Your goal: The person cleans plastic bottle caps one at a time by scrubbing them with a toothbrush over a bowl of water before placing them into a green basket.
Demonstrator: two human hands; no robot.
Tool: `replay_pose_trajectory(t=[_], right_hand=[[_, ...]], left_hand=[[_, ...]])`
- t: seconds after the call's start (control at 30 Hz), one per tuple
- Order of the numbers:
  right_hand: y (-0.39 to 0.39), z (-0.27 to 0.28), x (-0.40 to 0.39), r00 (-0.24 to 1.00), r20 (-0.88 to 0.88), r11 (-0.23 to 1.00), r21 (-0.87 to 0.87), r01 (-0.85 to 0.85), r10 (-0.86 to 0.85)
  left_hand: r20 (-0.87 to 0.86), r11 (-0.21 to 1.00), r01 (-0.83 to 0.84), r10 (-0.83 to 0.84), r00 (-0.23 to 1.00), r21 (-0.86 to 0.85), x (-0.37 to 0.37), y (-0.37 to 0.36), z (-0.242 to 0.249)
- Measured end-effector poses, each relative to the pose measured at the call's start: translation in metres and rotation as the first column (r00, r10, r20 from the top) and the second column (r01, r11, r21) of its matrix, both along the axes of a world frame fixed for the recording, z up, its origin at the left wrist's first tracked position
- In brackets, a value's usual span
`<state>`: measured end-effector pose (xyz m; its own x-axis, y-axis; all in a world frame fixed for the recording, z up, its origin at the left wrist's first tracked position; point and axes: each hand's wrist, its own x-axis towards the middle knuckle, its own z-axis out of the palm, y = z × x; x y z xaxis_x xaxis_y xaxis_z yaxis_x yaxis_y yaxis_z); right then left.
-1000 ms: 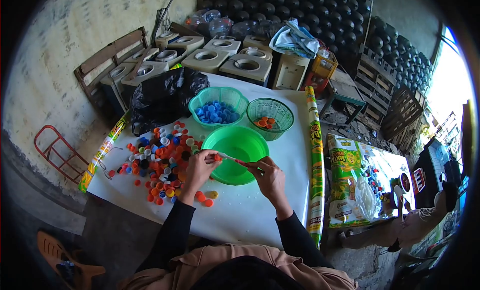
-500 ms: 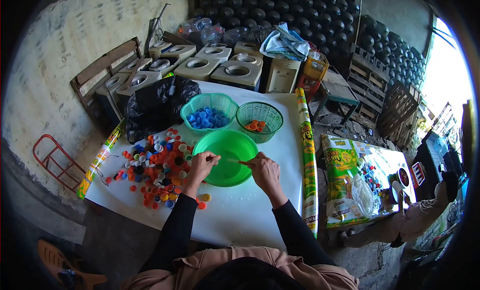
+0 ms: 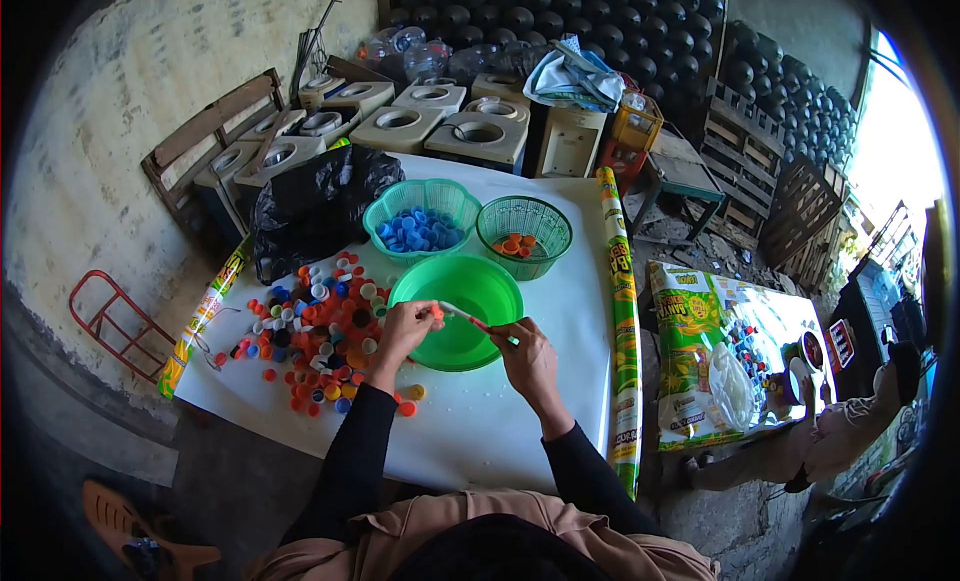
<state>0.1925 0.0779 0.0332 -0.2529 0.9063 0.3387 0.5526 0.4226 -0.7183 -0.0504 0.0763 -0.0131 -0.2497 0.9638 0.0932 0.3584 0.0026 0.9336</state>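
Note:
My left hand (image 3: 404, 329) pinches an orange bottle cap (image 3: 437, 316) over the left part of a bright green basin (image 3: 470, 281). In my right hand (image 3: 528, 359) is a slim tool (image 3: 468, 318) with a pale, narrow front part and a reddish handle. Its pale end reaches right to the cap. Left of the basin lies a loose spread of bottle caps (image 3: 320, 341), mostly orange, with white, blue, black and yellow ones among them. Behind the basin stand a scalloped green basket (image 3: 385, 194) of blue caps and a round green basket (image 3: 545, 206) with several orange caps.
A crumpled black plastic bag (image 3: 310, 206) sits at the back left of the white table (image 3: 480, 431). At right, a person (image 3: 830, 431) is by a second table (image 3: 690, 381) with caps and a plastic bag. Dispenser housings (image 3: 395, 129) stand behind.
The orange cap now shows in my left fingers. The tool has swung so its pale end meets the cap, and my right hand has turned slightly. The view has shifted a little.

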Motion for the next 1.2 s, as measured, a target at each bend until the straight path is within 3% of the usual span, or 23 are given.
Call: replay_pose_trajectory(t=[0.03, 0.13, 0.27, 0.33, 0.53, 0.67, 0.97, 1.07, 1.17, 1.2], right_hand=[[-0.002, -0.006, -0.001, 0.999, -0.014, 0.999, 0.029, -0.044, 0.044], [-0.005, -0.006, -0.005, 0.989, 0.109, 0.995, -0.008, 0.097, -0.095], [-0.016, -0.004, -0.009, 0.999, -0.005, 0.996, 0.07, 0.048, -0.047], [-0.019, -0.006, -0.012, 0.985, 0.066, 0.987, 0.028, 0.157, -0.159], [-0.034, -0.009, -0.014, 0.982, 0.024, 0.983, 0.005, 0.185, -0.185], [-0.041, -0.006, -0.015, 0.956, 0.032, 0.955, -0.047, 0.293, -0.292], [-0.064, 0.004, -0.035, 0.92, 0.023, 0.92, 0.021, 0.39, -0.391], [-0.071, 0.0, -0.036, 0.895, 0.066, 0.897, 0.06, 0.439, -0.442], [-0.077, 0.002, -0.032, 0.874, 0.029, 0.873, 0.076, 0.482, -0.485], [-0.081, 0.001, -0.031, 0.873, 0.044, 0.873, 0.067, 0.483, -0.486]], left_hand=[[-0.027, 1.0, 0.03, -0.03, 0.999, 0.003, -0.002, 0.001, -0.001], [0.059, 1.0, 0.018, -0.018, 0.998, 0.002, 0.001, -0.003, 0.004], [0.07, 0.997, 0.076, -0.076, 0.995, -0.006, 0.004, -0.004, 0.012], [0.102, 0.995, 0.079, -0.074, 0.992, -0.052, 0.009, -0.011, 0.023], [0.25, 0.986, 0.165, -0.159, 0.955, -0.003, 0.001, -0.005, 0.01], [0.364, 0.979, 0.202, -0.178, 0.914, -0.028, 0.001, -0.005, 0.016], [0.368, 0.957, 0.29, -0.28, 0.887, 0.029, -0.005, -0.006, 0.016], [0.034, 0.957, 0.255, -0.261, 0.965, 0.137, -0.012, -0.004, 0.012], [-0.402, 0.948, 0.246, -0.15, 0.903, 0.2, -0.019, -0.014, 0.033], [-0.417, 0.935, 0.27, -0.156, 0.895, 0.23, -0.021, -0.017, 0.03]])
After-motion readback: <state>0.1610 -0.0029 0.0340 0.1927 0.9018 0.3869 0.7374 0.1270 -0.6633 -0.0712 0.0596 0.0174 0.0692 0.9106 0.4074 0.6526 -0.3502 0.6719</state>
